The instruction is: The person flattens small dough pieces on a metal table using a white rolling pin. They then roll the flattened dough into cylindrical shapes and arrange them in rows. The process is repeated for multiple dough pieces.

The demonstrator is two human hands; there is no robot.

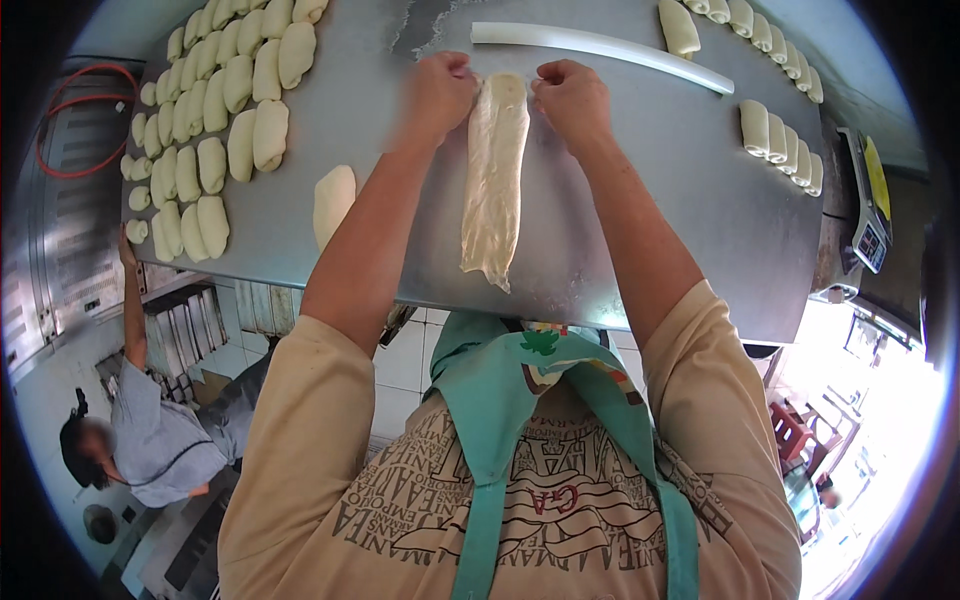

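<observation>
A long, flattened strip of dough (494, 185) lies on the metal table in front of me, its ragged narrow end toward my body. At its far end my left hand (440, 100) is closed, fingertips pinching the left corner. My right hand (575, 105) mirrors it at the right corner, thumb and fingers pressed together. Just beyond the hands rests a long white rod (600, 48), which looks bent through the lens. A pale oval dough piece (333, 203) lies beside my left forearm and is partly covered by it.
Rows of rolled dough pieces (213, 105) fill the table's left side; more dough rolls (778, 143) sit at the right. Beyond the right edge stands a digital scale (868, 243). At the far left, a co-worker (165, 430) reaches a hand to the metal table's (380, 270) edge.
</observation>
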